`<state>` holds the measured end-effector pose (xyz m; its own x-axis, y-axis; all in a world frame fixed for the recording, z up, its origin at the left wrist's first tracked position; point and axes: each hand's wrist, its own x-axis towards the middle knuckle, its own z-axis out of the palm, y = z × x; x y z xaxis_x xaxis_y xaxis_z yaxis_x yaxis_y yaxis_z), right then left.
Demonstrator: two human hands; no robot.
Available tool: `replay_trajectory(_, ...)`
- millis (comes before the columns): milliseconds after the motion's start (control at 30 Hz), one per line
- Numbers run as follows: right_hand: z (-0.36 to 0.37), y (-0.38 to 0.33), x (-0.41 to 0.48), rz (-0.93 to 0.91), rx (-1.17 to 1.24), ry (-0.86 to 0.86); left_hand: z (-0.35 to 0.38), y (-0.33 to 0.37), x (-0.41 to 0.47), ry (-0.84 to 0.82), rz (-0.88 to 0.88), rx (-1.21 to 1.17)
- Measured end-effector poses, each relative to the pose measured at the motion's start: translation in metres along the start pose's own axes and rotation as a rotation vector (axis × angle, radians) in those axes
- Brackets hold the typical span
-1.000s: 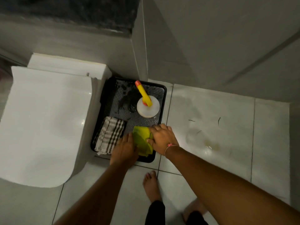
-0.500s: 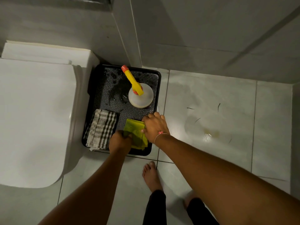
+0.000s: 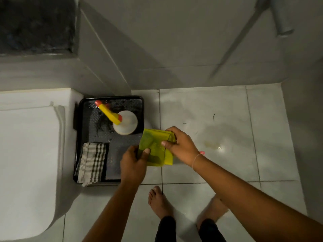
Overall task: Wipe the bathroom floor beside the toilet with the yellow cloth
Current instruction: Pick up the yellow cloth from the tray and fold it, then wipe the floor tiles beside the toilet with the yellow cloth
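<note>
1. Two hands hold the yellow cloth (image 3: 156, 148) up over the right edge of the black tray (image 3: 111, 100); cloth folded, partly over the tray, partly over the floor tiles (image 3: 227, 168).
2. Left hand (image 3: 133, 164) pinches the cloth's lower left edge, thumb on top, fingers curled underneath.
3. Right hand (image 3: 180, 145) grips the cloth's upper right corner, fingers closed around the fold; thin bracelet (image 3: 196, 158) on that wrist.
4. Tray sits on the floor just beside the toilet (image 3: 29, 154), its far edge near the wall corner.
5. Spray bottle (image 3: 125, 123) with yellow and orange trigger head (image 3: 109, 112) stands upright in the tray's far half, near the right edge; tray surface around it looks wet.
6. Checked cloth (image 3: 92, 162), folded, lies in the tray's near left corner, its lower end hanging over the near rim.
7. Floor right of the tray: yellowish stain (image 3: 212, 144) with a bright wet glint, a few dark strands (image 3: 214, 117) further back.
8. Bare feet (image 3: 159, 201) on the tiles at the bottom, dark trouser legs (image 3: 165, 229) above the ankles.
9. Grey pipe (image 3: 281, 18) at the top right against the wall.
</note>
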<state>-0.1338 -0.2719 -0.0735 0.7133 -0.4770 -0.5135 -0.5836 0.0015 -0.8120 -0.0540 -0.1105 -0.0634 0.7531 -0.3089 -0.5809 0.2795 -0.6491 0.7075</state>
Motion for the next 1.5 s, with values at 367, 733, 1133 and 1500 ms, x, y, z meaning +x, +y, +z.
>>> replay_trajectory(367,-0.129,0.154,-0.03,0.371,0.725,0.26,0.223,-0.006,0.026,-0.394,0.036,0.103)
replay_trajectory(733,-0.084,0.38,0.024,0.449,0.008,0.619,0.298,-0.173,0.149,-0.417,0.321,1.15)
replay_trajectory(1133,-0.023,0.524,0.023,0.022,-0.792,0.245,0.319,-0.266,0.253,-0.132,0.639,1.186)
replay_trajectory(1500,-0.065,0.528,0.073,0.027,-0.918,0.338,0.328,-0.288,0.263,0.03,0.758,1.162)
